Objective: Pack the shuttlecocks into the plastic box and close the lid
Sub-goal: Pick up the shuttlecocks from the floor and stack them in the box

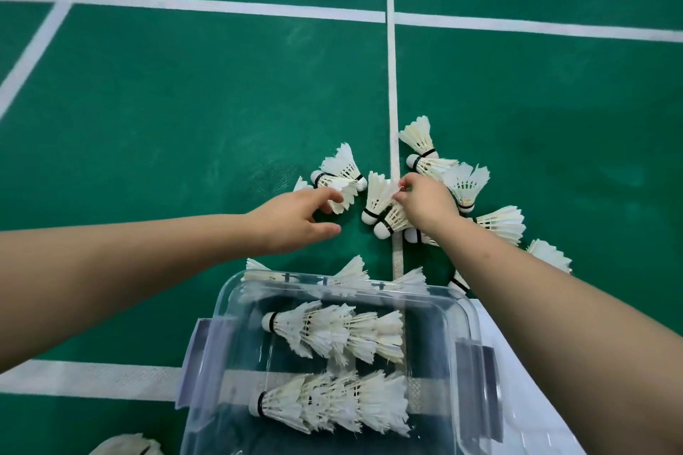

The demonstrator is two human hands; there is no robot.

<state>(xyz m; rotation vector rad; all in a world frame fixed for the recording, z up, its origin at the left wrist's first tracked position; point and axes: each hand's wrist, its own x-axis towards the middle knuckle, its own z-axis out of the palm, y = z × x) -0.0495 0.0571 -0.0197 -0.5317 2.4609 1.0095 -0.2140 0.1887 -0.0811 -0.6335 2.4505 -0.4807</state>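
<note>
A clear plastic box [466, 310] stands open on the green court floor in front of me, holding two rows of nested white shuttlecocks [332, 332]. Several loose shuttlecocks [495, 222] lie scattered on the floor beyond the box. My left hand [295, 220] reaches a shuttlecock [342, 177] lying on its side, fingers touching its feathers. My right hand [425, 201] pinches the feather edge of another shuttlecock [379, 198] by the white line. No lid is clearly visible.
White court lines [393, 85] cross the green floor. A white sheet [517, 362] lies under the box's right side. Grey latch flaps [201, 362] hang on both box sides. More shuttlecocks [129, 445] show at the bottom left corner.
</note>
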